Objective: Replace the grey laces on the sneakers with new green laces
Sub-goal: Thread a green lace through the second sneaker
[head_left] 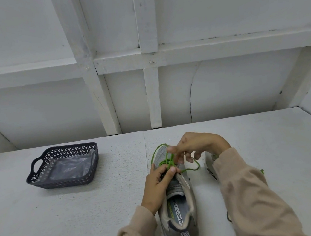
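Observation:
A grey sneaker (179,218) lies on the white table with its heel toward me and toe pointing away. A green lace (167,160) crosses over its upper front and loops out on both sides. My left hand (158,184) rests on the shoe's tongue area and pinches the green lace where it crosses. My right hand (197,145) hovers above the toe and pinches a strand of the same lace between thumb and fingers. A second sneaker (210,163) lies to the right, mostly hidden behind my right forearm.
A dark perforated plastic basket (40,178) holding a clear plastic bag (69,166) stands at the left of the table (84,214). A white panelled wall rises behind the table's far edge. A green lace bit (262,171) shows beside my right sleeve.

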{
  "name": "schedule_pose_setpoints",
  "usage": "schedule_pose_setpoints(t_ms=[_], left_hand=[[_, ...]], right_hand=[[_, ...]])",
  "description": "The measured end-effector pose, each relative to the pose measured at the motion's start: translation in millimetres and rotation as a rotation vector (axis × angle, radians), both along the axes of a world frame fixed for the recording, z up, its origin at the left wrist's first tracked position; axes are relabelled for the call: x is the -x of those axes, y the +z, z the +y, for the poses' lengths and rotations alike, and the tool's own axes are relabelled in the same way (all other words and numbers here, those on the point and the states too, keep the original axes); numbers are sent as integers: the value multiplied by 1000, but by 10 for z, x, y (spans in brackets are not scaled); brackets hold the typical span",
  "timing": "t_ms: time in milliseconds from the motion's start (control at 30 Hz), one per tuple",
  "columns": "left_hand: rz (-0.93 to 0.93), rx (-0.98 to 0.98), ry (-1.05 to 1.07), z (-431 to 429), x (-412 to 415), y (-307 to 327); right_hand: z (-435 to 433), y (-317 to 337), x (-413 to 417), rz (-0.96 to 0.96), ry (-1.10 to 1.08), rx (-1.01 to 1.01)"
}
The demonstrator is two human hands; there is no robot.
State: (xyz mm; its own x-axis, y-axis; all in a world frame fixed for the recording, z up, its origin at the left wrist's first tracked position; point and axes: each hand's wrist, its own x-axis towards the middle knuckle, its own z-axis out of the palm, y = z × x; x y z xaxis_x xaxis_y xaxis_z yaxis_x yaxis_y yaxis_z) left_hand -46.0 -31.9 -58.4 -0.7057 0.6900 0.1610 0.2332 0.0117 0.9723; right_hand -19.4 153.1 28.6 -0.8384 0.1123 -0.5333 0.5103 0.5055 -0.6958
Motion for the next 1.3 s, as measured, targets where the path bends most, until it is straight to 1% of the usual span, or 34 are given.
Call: schedule_pose_setpoints(t_ms=[167,400,567,633,733,800,900,967,1000,1033,1067,1133,1167,1200,1233,1267,1300], left_hand=[[-29,-2,9,0,-10,26],[-22,3,14,16,68,-47],[-39,1,-3,7,68,-65],[-54,-11,-8,2,64,-72],[-65,-13,-4,6,70,-75],[-68,-13,5,2,73,-80],[-59,-11,-4,-2,68,-63],[-52,2,-20,-2,63,-38],[-46,5,-21,-3,64,-27],[-37,5,-17,-4,67,-19],[-34,6,-13,-6,65,-16],[-46,0,-4,-4,52,-10],[-54,-5,1,-1,44,-7],[-61,-9,0,5,38,2],[-65,-9,-3,8,37,10],[-65,-5,-7,11,41,11],[-61,-1,-16,13,44,12]], right_hand=[[-184,-14,8,198,-67,194],[-304,116,93,351,-135,241],[-277,350,178,450,-182,324],[-281,469,216,514,-221,418],[-218,731,303,638,-351,678],[-132,894,388,720,-433,795],[-62,921,544,783,-516,874],[-45,803,639,755,-544,890],[-35,725,676,727,-539,856],[-22,645,701,686,-522,765],[-2,554,710,624,-495,598],[61,374,654,425,-389,119],[88,298,596,302,-308,-84],[107,234,528,178,-222,-200],[107,185,446,63,-130,-231],[92,133,360,-28,-39,-217],[58,85,272,-79,39,-191]])
